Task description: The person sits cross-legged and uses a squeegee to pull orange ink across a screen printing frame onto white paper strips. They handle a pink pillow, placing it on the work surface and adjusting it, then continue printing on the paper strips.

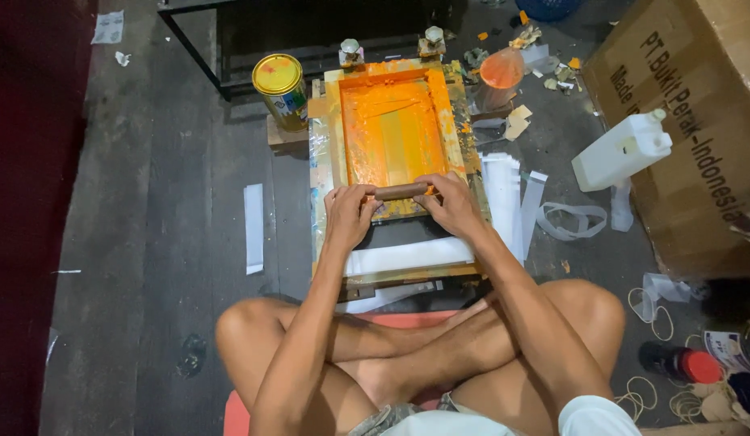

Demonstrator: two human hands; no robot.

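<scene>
A wooden-framed printing screen (334,121) coated in orange ink lies on the dark floor in front of my crossed legs. At its near edge a brown wooden squeegee handle (401,191) lies across the frame. My left hand (348,214) grips the handle's left end and my right hand (451,202) grips its right end. The blade under the handle is hidden. A white sheet (407,256) shows beneath the frame's near side.
A yellow-lidded tin (281,90) stands left of the frame, an orange-stained plastic cup (499,77) right of it. A white jug (621,150) leans by a big cardboard box (698,121). White paper strips (254,228) and rubber bands (653,311) lie around. A red-capped bottle (683,363) lies at right.
</scene>
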